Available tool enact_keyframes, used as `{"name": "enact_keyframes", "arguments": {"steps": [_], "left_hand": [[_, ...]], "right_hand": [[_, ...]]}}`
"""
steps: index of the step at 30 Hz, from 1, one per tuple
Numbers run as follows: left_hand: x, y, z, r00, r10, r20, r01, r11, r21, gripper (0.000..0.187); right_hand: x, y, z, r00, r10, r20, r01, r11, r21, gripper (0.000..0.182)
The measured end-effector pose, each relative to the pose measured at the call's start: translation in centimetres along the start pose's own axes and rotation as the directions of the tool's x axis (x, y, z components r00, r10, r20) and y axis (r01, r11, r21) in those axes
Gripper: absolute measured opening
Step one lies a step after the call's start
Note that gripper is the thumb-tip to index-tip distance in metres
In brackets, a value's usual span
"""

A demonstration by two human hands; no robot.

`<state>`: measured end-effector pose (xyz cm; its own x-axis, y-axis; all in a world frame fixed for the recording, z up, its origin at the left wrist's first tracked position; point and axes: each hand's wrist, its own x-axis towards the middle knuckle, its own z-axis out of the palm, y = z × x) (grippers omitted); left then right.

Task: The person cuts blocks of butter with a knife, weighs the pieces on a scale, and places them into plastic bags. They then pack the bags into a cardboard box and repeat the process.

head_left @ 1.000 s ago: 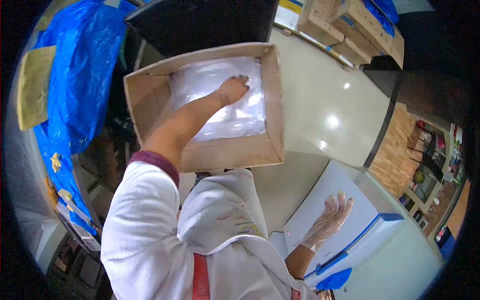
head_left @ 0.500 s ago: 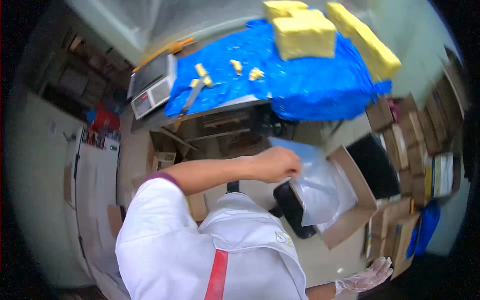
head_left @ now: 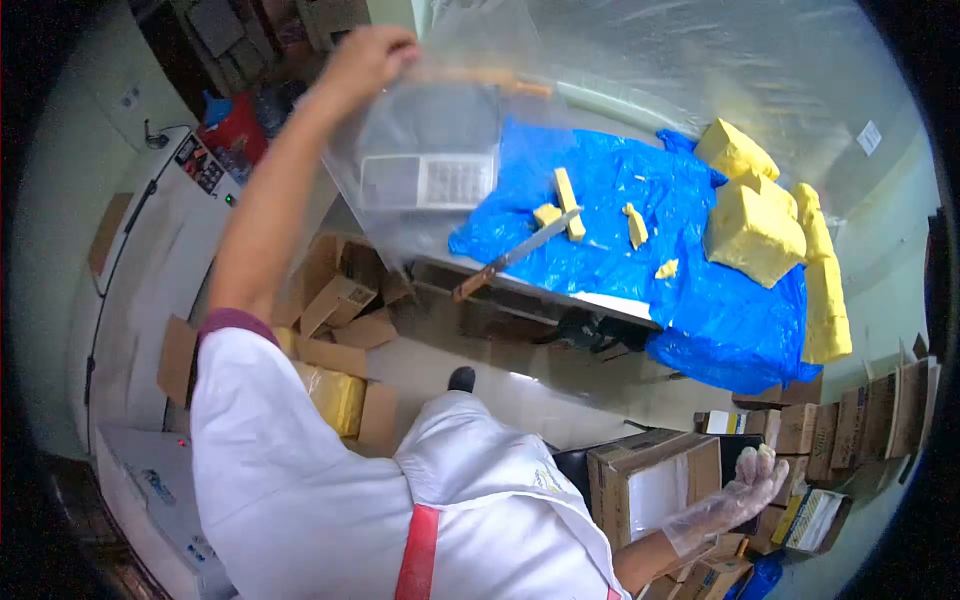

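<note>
My bare left hand [head_left: 372, 62] is raised at the upper left, fingers closed on the edge of a clear plastic bag [head_left: 345, 165]. The see-through film hangs in front of a weighing scale [head_left: 430, 180] and hazes it. My right hand [head_left: 752, 485], in a clear disposable glove, is held out at the lower right with its fingers apart and nothing in it. Close by is a cardboard box [head_left: 650, 450] with whitish plastic inside. On the blue plastic sheet [head_left: 600, 245] lie a knife [head_left: 520, 248], small yellow pieces [head_left: 568, 203] and large yellow butter-like blocks [head_left: 757, 235].
Stacked cardboard cartons [head_left: 825, 425] line the right wall. An open carton with a yellow block [head_left: 335, 400] stands on the floor at left, near more cartons [head_left: 335, 300]. A white machine [head_left: 150, 290] runs along the left side. Clear sheeting [head_left: 720, 60] hangs behind the table.
My left hand has swung from the open box up and left to the scale, carrying the clear plastic. The view has turned left. My gloved right hand remains open.
</note>
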<state>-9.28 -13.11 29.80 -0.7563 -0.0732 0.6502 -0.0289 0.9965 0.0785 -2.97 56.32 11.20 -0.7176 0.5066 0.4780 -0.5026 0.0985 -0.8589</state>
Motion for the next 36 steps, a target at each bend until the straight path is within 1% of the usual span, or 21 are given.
{"name": "enact_keyframes", "arguments": {"steps": [1, 3, 5, 6, 9, 11, 15, 18, 19, 21, 23, 24, 25, 27, 29, 30, 32, 33, 34, 35, 36], "left_hand": [[1.9, -2.3, -0.4, 0.997, 0.031, -0.068, -0.026, 0.998, 0.065, 0.021], [5.4, -5.3, -1.7, 0.989, 0.109, -0.102, -0.088, 0.978, 0.189, 0.021], [6.7, -5.7, -2.0, 0.981, 0.123, -0.149, -0.074, 0.951, 0.3, 0.02], [6.9, -5.5, -1.5, 0.975, 0.138, -0.171, -0.07, 0.933, 0.353, 0.02], [4.9, -6.6, 2.7, 0.993, 0.1, -0.065, -0.074, 0.944, 0.323, 0.018], [2.7, -8.3, 7.4, 0.982, 0.169, -0.089, -0.138, 0.949, 0.282, 0.014], [-2.1, -11.7, 15.4, 0.99, 0.049, 0.135, -0.069, 0.987, 0.148, 0.009], [-4.8, -12.4, 18.1, 0.975, 0.011, 0.222, -0.041, 0.99, 0.132, 0.013], [-5.4, -12.5, 18.5, 0.964, -0.01, 0.265, -0.017, 0.995, 0.099, 0.015], [-6.4, -12.3, 18.7, 0.952, -0.021, 0.305, 0.012, 0.999, 0.031, 0.019], [-7.0, -12.2, 18.2, 0.955, -0.005, 0.296, 0.024, 0.998, -0.061, 0.025], [-7.3, -11.5, 17.6, 0.964, -0.04, 0.261, 0.058, 0.997, -0.06, 0.027], [-7.8, -10.8, 17.1, 0.971, -0.079, 0.225, 0.093, 0.994, -0.054, 0.028], [-9.5, -9.6, 16.5, 0.977, -0.179, 0.114, 0.184, 0.983, -0.029, 0.029], [-11.9, -8.8, 15.9, 0.968, -0.245, 0.045, 0.246, 0.969, -0.008, 0.027], [-13.8, -8.4, 15.7, 0.95, -0.312, -0.01, 0.31, 0.948, -0.069, 0.027], [-17.4, -7.5, 16.8, 0.891, -0.438, -0.116, 0.415, 0.892, -0.181, 0.026], [-18.2, -5.7, 17.3, 0.821, -0.558, -0.12, 0.525, 0.82, -0.228, 0.025], [-19.3, -3.4, 17.2, 0.728, -0.673, -0.129, 0.632, 0.732, -0.254, 0.025], [-20.0, -1.4, 17.1, 0.701, -0.707, -0.098, 0.65, 0.689, -0.322, 0.025], [-21.7, -0.6, 17.9, 0.648, -0.755, -0.101, 0.676, 0.631, -0.381, 0.026]], "right_hand": [[-0.3, -0.2, 2.7, 1.0, 0.001, 0.016, -0.001, 1.0, -0.006, 0.055], [-1.2, -0.2, 6.9, 0.996, -0.042, 0.074, 0.045, 0.998, -0.045, 0.055], [-2.4, -1.1, 10.9, 0.996, -0.022, 0.088, 0.032, 0.994, -0.108, 0.055], [-3.1, -1.2, 12.7, 0.997, -0.007, 0.079, 0.012, 0.997, -0.07, 0.052], [-4.8, -2.1, 16.8, 0.996, 0.059, 0.059, -0.053, 0.993, -0.102, 0.049], [-5.1, -0.4, 17.0, 0.992, 0.082, 0.091, -0.075, 0.994, -0.079, 0.047], [-4.8, 0.8, 18.0, 0.979, 0.175, 0.107, -0.152, 0.968, -0.199, 0.05], [-3.2, 2.1, 18.0, 0.967, 0.205, 0.15, -0.174, 0.965, -0.196, 0.047], [-2.6, 3.6, 17.9, 0.978, 0.153, 0.139, -0.131, 0.979, -0.156, 0.045], [-0.3, 5.2, 17.6, 0.973, 0.008, 0.229, 0.043, 0.975, -0.218, 0.044], [3.1, 5.2, 18.3, 0.962, 0.02, 0.272, 0.076, 0.938, -0.337, 0.048], [5.0, 4.3, 18.9, 0.959, 0.039, 0.281, 0.108, 0.866, -0.488, 0.059], [7.7, 5.0, 18.9, 0.92, -0.078, 0.384, 0.292, 0.79, -0.539, 0.064], [13.7, 7.1, 18.9, 0.76, -0.261, 0.595, 0.622, 0.559, -0.549, 0.073], [18.7, 7.1, 20.7, 0.687, -0.249, 0.683, 0.71, 0.43, -0.557, 0.078], [21.1, 7.2, 21.6, 0.648, -0.236, 0.724, 0.749, 0.368, -0.551, 0.081], [25.8, 9.5, 22.6, 0.652, -0.184, 0.735, 0.719, 0.457, -0.523, 0.081], [27.3, 11.0, 23.5, 0.64, -0.157, 0.752, 0.7, 0.524, -0.486, 0.081], [28.2, 12.2, 24.7, 0.61, -0.151, 0.778, 0.718, 0.519, -0.463, 0.082], [29.0, 13.3, 26.2, 0.571, -0.147, 0.808, 0.741, 0.517, -0.429, 0.082], [29.1, 14.4, 27.4, 0.57, -0.127, 0.812, 0.697, 0.599, -0.395, 0.081]]}}
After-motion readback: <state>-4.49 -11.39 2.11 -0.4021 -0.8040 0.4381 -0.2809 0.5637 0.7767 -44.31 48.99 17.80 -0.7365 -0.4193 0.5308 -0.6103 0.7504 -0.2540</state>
